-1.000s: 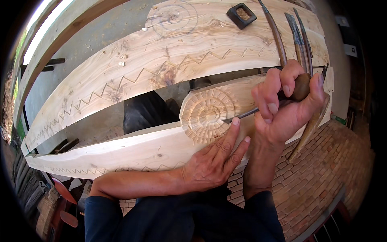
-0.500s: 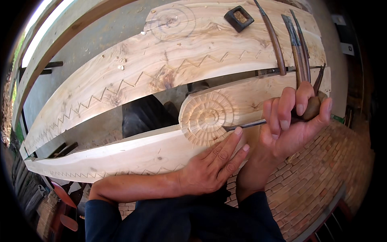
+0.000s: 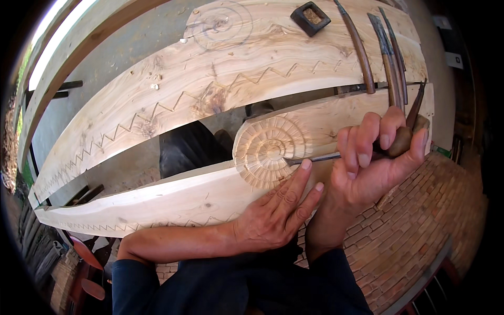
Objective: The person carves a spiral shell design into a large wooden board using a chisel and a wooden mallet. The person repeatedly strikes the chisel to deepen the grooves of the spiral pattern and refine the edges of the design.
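Observation:
A round carved rosette with rings of short radial cuts sits at the end of the near wooden plank. My right hand is closed around the rounded wooden handle of a carving chisel. The chisel's steel shaft points left, its tip on the rosette right of the centre. My left hand lies over the plank's near edge with fingers stretched out. One of its fingertips touches the chisel shaft close to the tip.
Behind lies a second plank with a zigzag groove and a drawn circle. On it are a small dark square box, a long-handled tool and several more chisels. Below is a brick floor. Wood chips are scattered about.
The chisel tip has moved a little left and up, nearer the rosette's centre. My right hand has shifted slightly left with it; my left fingertip stays on the shaft.

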`<state>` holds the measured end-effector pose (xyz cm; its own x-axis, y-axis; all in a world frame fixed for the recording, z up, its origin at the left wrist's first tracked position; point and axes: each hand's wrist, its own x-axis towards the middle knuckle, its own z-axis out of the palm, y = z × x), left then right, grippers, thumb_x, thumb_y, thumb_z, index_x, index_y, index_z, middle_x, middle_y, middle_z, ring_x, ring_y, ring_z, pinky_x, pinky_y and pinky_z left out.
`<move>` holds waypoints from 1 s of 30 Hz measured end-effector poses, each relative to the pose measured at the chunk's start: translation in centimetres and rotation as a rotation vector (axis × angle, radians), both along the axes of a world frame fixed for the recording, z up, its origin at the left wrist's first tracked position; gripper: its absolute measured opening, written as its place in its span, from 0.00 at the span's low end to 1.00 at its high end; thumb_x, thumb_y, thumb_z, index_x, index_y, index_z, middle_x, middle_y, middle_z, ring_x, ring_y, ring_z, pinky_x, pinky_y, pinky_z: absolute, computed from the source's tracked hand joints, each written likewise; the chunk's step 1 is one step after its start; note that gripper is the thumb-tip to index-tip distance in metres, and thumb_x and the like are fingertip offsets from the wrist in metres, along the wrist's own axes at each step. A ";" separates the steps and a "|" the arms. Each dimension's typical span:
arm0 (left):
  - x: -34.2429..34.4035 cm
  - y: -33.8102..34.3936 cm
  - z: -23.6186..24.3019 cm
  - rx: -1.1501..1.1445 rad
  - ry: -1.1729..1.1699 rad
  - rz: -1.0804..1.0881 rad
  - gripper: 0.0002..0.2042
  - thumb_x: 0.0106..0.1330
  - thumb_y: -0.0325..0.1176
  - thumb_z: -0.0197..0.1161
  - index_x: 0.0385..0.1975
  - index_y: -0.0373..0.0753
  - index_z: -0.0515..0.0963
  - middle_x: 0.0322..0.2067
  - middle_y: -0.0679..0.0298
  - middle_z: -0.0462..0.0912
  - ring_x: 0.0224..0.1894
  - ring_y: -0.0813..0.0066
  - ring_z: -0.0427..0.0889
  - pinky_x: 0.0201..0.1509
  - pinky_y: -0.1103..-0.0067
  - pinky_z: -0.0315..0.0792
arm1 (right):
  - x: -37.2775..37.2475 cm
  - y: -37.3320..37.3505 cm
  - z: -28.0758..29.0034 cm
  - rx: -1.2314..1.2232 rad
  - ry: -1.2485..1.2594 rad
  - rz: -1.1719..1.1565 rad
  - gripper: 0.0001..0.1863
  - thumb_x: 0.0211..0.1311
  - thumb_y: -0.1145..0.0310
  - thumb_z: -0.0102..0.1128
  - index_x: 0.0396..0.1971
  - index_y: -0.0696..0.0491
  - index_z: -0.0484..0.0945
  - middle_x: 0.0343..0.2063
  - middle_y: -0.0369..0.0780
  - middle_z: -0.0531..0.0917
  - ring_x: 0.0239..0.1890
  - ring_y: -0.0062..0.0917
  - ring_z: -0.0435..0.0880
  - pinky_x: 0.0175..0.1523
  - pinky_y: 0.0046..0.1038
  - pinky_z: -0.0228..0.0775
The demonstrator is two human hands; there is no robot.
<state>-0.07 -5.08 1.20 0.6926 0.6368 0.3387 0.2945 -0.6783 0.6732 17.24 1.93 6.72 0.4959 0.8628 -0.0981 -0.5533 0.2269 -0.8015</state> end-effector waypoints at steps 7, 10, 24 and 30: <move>-0.1 0.0 0.2 -0.020 0.002 -0.001 0.29 0.66 0.35 0.73 0.66 0.27 0.78 0.66 0.23 0.74 0.65 0.41 0.85 0.63 0.67 0.83 | -0.1 0.0 0.0 0.003 -0.017 0.019 0.34 0.84 0.34 0.42 0.25 0.48 0.61 0.10 0.37 0.63 0.07 0.18 0.49 0.12 0.21 0.41; -0.1 0.0 0.1 -0.018 -0.001 -0.001 0.29 0.66 0.35 0.73 0.66 0.27 0.78 0.66 0.23 0.74 0.65 0.41 0.85 0.63 0.67 0.83 | -0.1 0.0 0.1 0.002 -0.009 0.038 0.34 0.83 0.33 0.42 0.24 0.47 0.60 0.08 0.37 0.64 0.06 0.18 0.47 0.12 0.21 0.40; -0.2 0.0 0.1 0.015 0.008 -0.003 0.31 0.65 0.35 0.75 0.66 0.26 0.78 0.66 0.20 0.73 0.65 0.40 0.85 0.64 0.67 0.83 | -0.2 0.2 0.1 0.038 0.025 0.128 0.35 0.82 0.32 0.41 0.24 0.48 0.60 0.08 0.39 0.65 0.07 0.18 0.47 0.12 0.22 0.41; -0.3 0.0 0.0 0.002 -0.002 0.003 0.31 0.66 0.35 0.74 0.66 0.25 0.78 0.65 0.20 0.73 0.64 0.41 0.86 0.63 0.68 0.83 | -0.9 0.7 0.3 -0.028 -0.019 0.115 0.35 0.82 0.32 0.41 0.23 0.48 0.61 0.08 0.39 0.65 0.06 0.18 0.49 0.11 0.21 0.42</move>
